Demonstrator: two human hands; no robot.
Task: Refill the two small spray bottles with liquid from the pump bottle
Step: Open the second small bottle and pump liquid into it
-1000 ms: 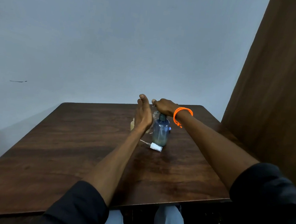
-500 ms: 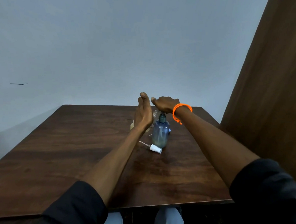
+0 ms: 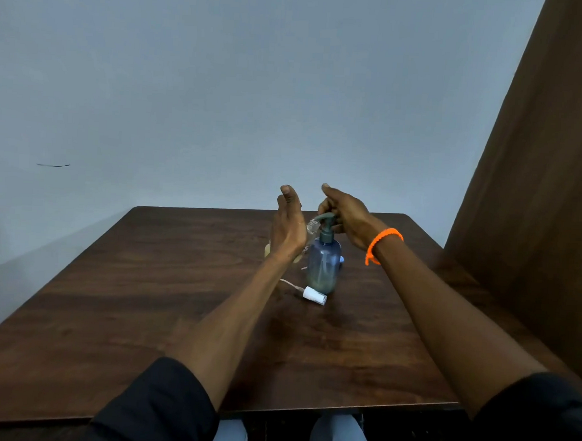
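A blue pump bottle [image 3: 324,267] stands upright near the far edge of the wooden table [image 3: 144,297]; no label or writing can be read on it. The left hand [image 3: 287,225] grips a small clear spray bottle [image 3: 312,229], tilted, its mouth at the pump's spout. The right hand [image 3: 345,216] rests on the pump head with fingers curled. A white spray cap [image 3: 314,295] lies just in front of the pump bottle.

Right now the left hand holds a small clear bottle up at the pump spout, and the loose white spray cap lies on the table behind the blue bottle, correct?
Not quite: in the head view the white spray cap lies in front of the blue pump bottle, nearer the person. The left hand does hold the small clear bottle at the spout.
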